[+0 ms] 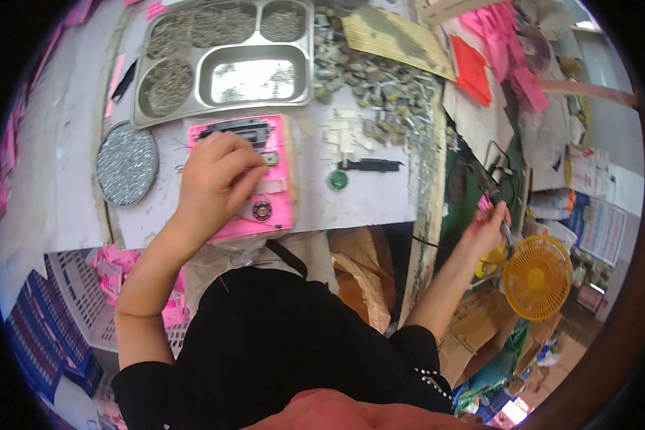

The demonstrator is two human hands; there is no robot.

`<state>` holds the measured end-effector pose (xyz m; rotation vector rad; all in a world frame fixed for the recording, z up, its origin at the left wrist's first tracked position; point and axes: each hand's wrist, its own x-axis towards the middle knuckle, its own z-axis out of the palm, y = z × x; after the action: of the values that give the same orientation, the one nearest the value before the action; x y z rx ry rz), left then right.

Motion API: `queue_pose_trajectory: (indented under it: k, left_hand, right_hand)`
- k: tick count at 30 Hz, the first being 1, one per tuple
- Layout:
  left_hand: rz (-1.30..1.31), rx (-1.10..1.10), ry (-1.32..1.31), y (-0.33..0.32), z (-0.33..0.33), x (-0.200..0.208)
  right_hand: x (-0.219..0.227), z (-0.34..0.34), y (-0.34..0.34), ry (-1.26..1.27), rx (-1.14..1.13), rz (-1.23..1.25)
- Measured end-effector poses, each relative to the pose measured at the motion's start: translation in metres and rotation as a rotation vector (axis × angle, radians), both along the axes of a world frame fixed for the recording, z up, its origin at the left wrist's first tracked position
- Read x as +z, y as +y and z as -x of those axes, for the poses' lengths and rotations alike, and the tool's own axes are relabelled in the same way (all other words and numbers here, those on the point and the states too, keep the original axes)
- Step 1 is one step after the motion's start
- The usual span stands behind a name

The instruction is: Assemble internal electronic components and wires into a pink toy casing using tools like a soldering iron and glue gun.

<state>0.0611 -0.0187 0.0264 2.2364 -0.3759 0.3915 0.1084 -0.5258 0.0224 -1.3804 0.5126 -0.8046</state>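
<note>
My left hand [222, 179] is over a pink plastic housing [282, 201] on the table, its fingers pinched together beside a small metallic part [269, 158]. What the fingertips hold, if anything, is hidden. Along the housing's far side lies a dark grey part [247, 132]; a round black part [262, 210] sits near its front. Off to the right, beyond the table edge, my right hand [486, 226] is closed round a slim dark hand tool [507, 240], whose exact kind does not show.
Behind the housing stands a metal compartment tray [308, 72] of small screws. Left of it is a round dish [127, 163] of silvery pieces. Many small metal motors [394, 93] lie at the back right, near white plastic parts [344, 132]. A yellow basket [537, 278] is beside my right hand.
</note>
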Motion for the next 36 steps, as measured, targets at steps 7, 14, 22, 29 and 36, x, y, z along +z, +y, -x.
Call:
queue_pose_trajectory:
  k: [7, 14, 22, 29, 36]
  left_hand:
    - [-0.136, 0.159, 0.001, -0.004, 0.006, -0.01]
    - [-0.183, 0.184, 0.007, -0.012, 0.005, -0.01]
    - [-0.203, 0.203, 0.025, -0.014, 0.004, -0.011]
    - [-0.199, 0.207, 0.038, -0.014, 0.004, -0.008]
    - [-0.2, 0.217, 0.021, -0.015, 0.004, -0.01]
  right_hand:
    - [0.027, 0.071, -0.002, -0.235, 0.035, -0.114]
    - [-0.025, 0.081, 0.163, 0.112, 0.7, 0.314]
    - [-0.014, 0.05, 0.237, -0.063, 1.108, 0.36]
    - [-0.02, 0.05, 0.238, -0.07, 1.102, 0.435]
    - [-0.018, 0.048, 0.241, -0.085, 1.102, 0.452]
